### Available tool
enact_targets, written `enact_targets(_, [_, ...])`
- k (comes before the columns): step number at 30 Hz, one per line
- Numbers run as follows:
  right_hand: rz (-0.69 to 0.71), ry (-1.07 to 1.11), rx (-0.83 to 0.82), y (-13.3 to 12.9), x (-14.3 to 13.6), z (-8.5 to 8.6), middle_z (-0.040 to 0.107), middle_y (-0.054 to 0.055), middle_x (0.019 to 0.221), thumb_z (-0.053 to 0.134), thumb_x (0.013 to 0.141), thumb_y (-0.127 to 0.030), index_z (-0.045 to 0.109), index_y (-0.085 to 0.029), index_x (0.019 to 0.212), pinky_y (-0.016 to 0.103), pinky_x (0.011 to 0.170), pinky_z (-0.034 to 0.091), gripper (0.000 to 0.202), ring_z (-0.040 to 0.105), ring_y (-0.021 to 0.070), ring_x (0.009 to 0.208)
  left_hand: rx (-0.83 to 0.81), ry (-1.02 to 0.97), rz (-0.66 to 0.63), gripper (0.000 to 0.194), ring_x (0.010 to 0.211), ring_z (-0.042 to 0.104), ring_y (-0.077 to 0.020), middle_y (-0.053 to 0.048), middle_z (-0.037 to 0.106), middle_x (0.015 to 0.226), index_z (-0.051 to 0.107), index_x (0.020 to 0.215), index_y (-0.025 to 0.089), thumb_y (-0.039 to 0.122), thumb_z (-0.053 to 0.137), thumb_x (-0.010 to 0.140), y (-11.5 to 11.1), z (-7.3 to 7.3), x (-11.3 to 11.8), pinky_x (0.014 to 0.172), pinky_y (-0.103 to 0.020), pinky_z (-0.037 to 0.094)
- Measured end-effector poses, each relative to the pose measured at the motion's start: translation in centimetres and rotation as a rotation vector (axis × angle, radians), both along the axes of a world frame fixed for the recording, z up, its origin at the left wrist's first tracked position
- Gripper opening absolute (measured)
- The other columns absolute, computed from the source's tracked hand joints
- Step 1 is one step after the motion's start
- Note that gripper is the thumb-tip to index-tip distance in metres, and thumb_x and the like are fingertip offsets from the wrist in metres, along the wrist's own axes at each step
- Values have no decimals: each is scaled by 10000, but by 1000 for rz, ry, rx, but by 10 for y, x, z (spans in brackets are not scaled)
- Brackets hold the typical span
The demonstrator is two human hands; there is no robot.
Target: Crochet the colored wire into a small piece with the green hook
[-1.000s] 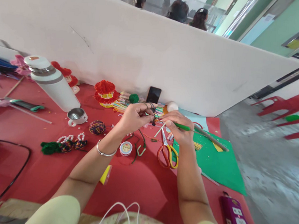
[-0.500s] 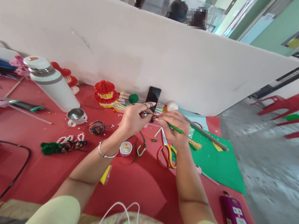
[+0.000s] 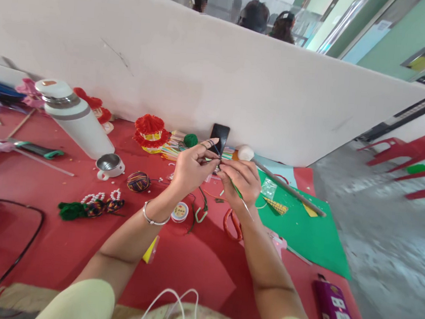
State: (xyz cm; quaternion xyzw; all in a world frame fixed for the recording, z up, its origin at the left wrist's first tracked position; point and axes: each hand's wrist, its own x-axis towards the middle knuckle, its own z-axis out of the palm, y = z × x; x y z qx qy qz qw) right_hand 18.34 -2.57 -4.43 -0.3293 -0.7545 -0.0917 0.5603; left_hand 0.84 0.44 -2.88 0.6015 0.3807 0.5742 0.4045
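My right hand (image 3: 241, 179) is closed round a crochet hook (image 3: 236, 190) with a green grip, its shaft pointing back over the wrist. Fingertip to fingertip with it, my left hand (image 3: 196, 167) pinches dark yarn (image 3: 216, 148) that runs over the raised index finger. The small piece of work between the fingertips is mostly hidden. Below my right wrist lie scissors, one red handle loop (image 3: 232, 225) showing. A multicoloured yarn ball (image 3: 138, 181) rests left of my left forearm. A round lidded tub (image 3: 180, 212) sits between my forearms.
A tall white flask (image 3: 78, 120) and a small metal-lined cup (image 3: 110, 164) stand at the left. A phone (image 3: 220, 136) leans on the white partition (image 3: 205, 74). Green sheet (image 3: 313, 238), a grey rod (image 3: 292, 189) and a purple box (image 3: 336, 309) lie to the right.
My right hand has turned and moved slightly left, so the hook now slants down toward the wrist. The right forearm now covers more of the scissors. My left index finger has risen a little.
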Motion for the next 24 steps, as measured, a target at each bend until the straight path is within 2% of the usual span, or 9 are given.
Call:
enact_targets(6, [14,94,-64,-3,-4,-2,875,35,1156,768,992,-256,819,-353,1192,494,933,654,228,799,269,1050,-82,-107,-73,597,842,802,-184,-73,852,951,751,1387,141,246,817,803,-1,6,1,725,-278,636])
enact_targets(11, [-14,91,-6,-3,-6,-2,872,30,1142,768,993,-264,810,-366,1201,501,918,664,236,800,271,1035,-128,-177,-111,675,669,734,-138,-19,823,802,730,1437,146,236,822,775,-2,9,1,650,-260,601])
enact_targets(16, [-37,50,35,-6,-8,-6,858,27,1202,778,979,-218,778,-391,1306,492,960,646,370,780,272,1080,-162,-258,-157,723,621,680,-125,23,766,723,730,1438,156,238,827,726,-6,12,3,611,-252,569])
enact_targets(18, [-93,46,44,-7,-8,-12,850,28,1202,783,974,-222,784,-407,1295,491,974,640,371,773,274,1088,-251,-328,-203,766,544,610,-101,35,748,711,714,1460,173,243,840,708,-8,13,5,522,-234,502])
enact_targets(20, [-133,59,47,-6,-7,-19,842,33,1163,790,969,-243,804,-418,1255,490,971,638,336,769,276,1079,-374,-409,-291,777,433,468,-60,63,701,653,719,1447,186,243,859,685,-10,14,5,420,-214,370])
enact_targets(22, [-115,74,48,-4,-3,-22,839,36,1112,801,962,-270,822,-423,1215,491,951,644,297,772,277,1056,-490,-467,-410,716,372,318,-30,100,614,566,760,1365,193,238,879,661,-9,15,4,374,-206,245])
enact_targets(24, [-31,77,49,0,3,-19,847,28,1079,810,962,-329,836,-423,1183,496,919,660,242,787,275,1014,-558,-489,-501,631,362,252,-17,117,562,521,801,1257,201,224,900,635,-7,17,-1,368,-201,188])
